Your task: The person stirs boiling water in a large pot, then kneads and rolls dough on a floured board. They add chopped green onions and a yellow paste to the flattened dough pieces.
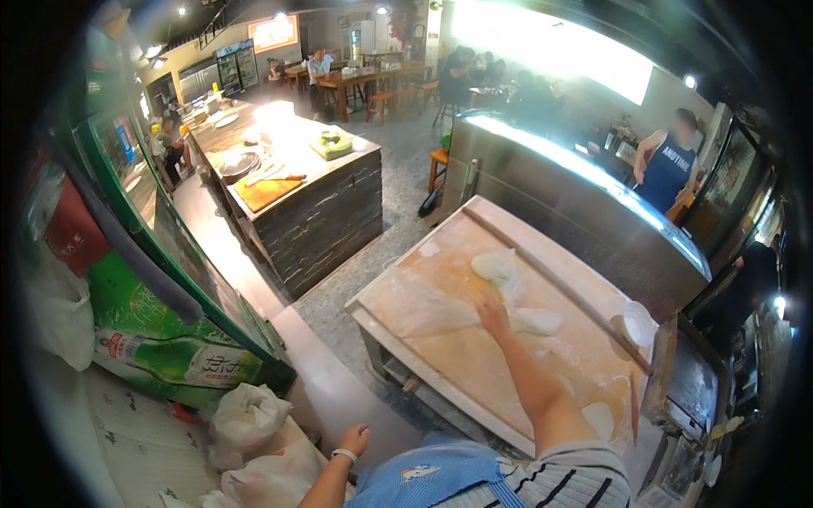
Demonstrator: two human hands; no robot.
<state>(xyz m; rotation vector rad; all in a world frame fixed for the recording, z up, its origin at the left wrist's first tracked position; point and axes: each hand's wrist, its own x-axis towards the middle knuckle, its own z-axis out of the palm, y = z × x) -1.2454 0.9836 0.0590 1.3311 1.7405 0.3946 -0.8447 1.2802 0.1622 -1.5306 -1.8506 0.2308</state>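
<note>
My right hand (492, 312) reaches over the floured wooden work table (438, 374). Its fingers touch the edge of a crumpled translucent sheet, apparently plastic (425, 311); whether they grip it is unclear. Just beyond the fingers lies a pale lump, apparently dough (495, 265), partly under film. Another pale dough piece (537, 321) rests right beside the hand. A flat dough piece (598, 419) lies near my right upper arm. Low at my left side, off the table, my left hand (356, 439) is curled with nothing visible in it, a pale band around its wrist.
A long wooden bar (546, 273) lies along the table's far side, near a white bowl (638, 324). A thin rolling pin (634, 406) is at the right end. Tied plastic bags (248, 413) sit at left. Behind the lit counter (591, 165) stands a person (673, 159).
</note>
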